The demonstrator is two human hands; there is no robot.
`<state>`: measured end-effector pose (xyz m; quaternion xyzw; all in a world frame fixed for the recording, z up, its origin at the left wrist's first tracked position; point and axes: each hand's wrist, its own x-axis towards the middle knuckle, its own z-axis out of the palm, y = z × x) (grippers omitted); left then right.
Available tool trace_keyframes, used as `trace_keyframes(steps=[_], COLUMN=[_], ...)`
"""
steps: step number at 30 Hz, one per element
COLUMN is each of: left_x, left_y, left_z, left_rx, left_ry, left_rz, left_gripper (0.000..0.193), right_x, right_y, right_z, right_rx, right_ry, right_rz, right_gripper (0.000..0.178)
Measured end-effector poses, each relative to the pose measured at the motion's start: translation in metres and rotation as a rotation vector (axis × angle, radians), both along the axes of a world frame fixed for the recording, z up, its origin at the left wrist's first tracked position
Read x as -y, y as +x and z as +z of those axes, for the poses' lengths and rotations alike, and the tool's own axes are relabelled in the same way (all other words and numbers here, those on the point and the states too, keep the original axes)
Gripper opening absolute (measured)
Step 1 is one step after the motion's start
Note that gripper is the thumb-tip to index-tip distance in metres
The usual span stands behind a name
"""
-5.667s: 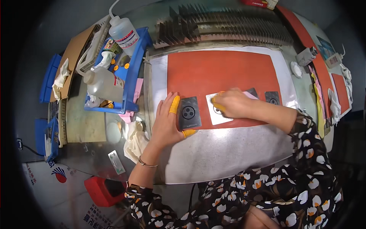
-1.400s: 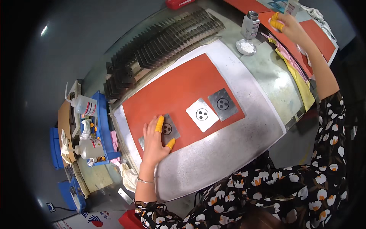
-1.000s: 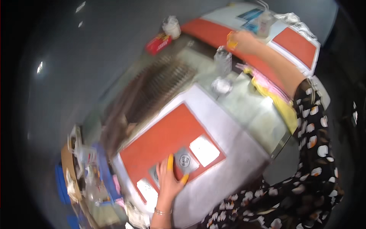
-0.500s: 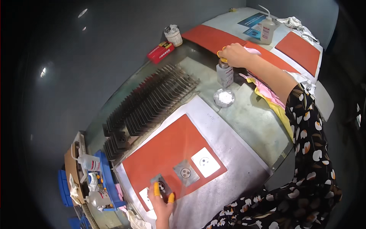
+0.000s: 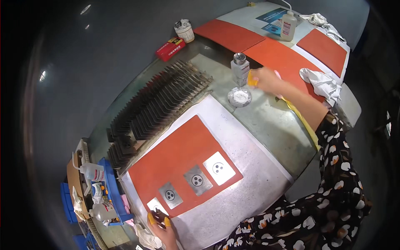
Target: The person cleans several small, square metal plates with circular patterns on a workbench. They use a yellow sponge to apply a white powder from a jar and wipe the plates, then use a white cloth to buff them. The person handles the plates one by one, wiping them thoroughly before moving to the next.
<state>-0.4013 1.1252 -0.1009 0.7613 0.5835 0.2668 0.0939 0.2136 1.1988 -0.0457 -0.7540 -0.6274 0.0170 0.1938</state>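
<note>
My left hand (image 5: pixel 162 231), with yellow finger cots, is at the lower left corner of the orange mat (image 5: pixel 171 154). Its fingers are apart, at the lower edge of the leftmost square metal plate (image 5: pixel 155 204), with a dark patch between them. Further right on the mat lie a plate with a round three-hole centre (image 5: pixel 171 195), a similar grey plate (image 5: pixel 196 180) and a bright plate (image 5: pixel 218 168). My right hand (image 5: pixel 264 81), blurred, has curled fingers beside the clear pump bottle (image 5: pixel 240 71); a pink bit shows behind it, and what it holds is hidden.
A dish of white material (image 5: pixel 240 97) stands before the bottle. Rows of dark metal plates (image 5: pixel 166 104) stand at the left. A blue tray (image 5: pixel 114 187), wash bottles, a red box (image 5: pixel 171 49), a yellow cloth (image 5: pixel 302 118) and a white cloth (image 5: pixel 323 85) lie around.
My right hand has left the pump bottle's top and moved down to its right. My left hand has shifted from the second plate to the leftmost one. The whole view has shifted slightly.
</note>
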Motion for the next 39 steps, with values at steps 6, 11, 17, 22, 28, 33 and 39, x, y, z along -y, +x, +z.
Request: trace_keyframes(steps=[6, 11, 17, 22, 28, 33, 39], left_x=[0.000, 0.001, 0.008, -0.003, 0.000, -0.016, -0.047], left_y=[0.005, 0.010, 0.003, -0.004, -0.015, -0.021, -0.038], left_z=[-0.011, -0.007, 0.004, -0.010, 0.011, 0.004, 0.018], left_rx=[0.137, 0.109, 0.240, 0.169, -0.044, -0.048, 0.028], left_ry=[-0.069, -0.079, -0.241, -0.100, -0.037, -0.008, -0.125], left_rz=[0.029, 0.027, 0.198, 0.136, 0.003, -0.114, -0.213], left_gripper=[0.064, 0.064, 0.066, 0.055, 0.052, 0.062, 0.073], right_x=[-0.003, -0.015, -0.036, -0.003, 0.026, 0.040, 0.020], right_y=[-0.001, 0.007, 0.001, -0.024, -0.107, -0.274, -0.370], right_z=[-0.049, -0.057, -0.074, -0.039, -0.009, 0.012, -0.002], right_rx=[-0.036, -0.028, 0.124, 0.136, -0.297, -1.696, -1.405], right_ry=[-0.014, -0.007, -0.014, 0.084, 0.096, -0.674, -0.724], right_rz=[-0.010, -0.025, 0.030, -0.045, 0.213, 0.287, 0.314], right_gripper=[0.021, 0.021, 0.024, 0.019, 0.020, 0.018, 0.021])
